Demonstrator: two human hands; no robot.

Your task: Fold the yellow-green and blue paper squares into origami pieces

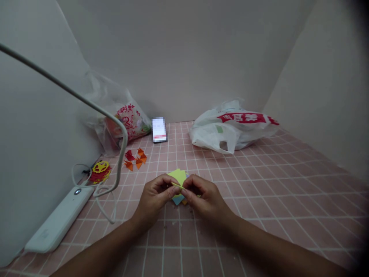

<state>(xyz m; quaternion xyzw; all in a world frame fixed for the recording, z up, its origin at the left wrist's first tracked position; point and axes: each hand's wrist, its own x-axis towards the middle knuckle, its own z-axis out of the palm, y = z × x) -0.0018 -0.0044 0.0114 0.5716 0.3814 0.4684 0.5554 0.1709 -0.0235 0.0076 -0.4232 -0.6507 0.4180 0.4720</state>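
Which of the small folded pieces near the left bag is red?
The red piece on the group's left side, just beyond the lower-left orange piece. Colour sets it apart: the others look orange.

The left hand [157,195] and right hand [206,195] hid most of the small yellow piece [176,185] pinched between them, so its shape could not be told. They also covered much of the paper stack [178,176]. Both forearms were cut off by the bottom edge, and the cable [57,82] by the left edge. The phone [159,129] had a pixelated screen. The orange pieces [138,163] were too small to show their folds clearly.
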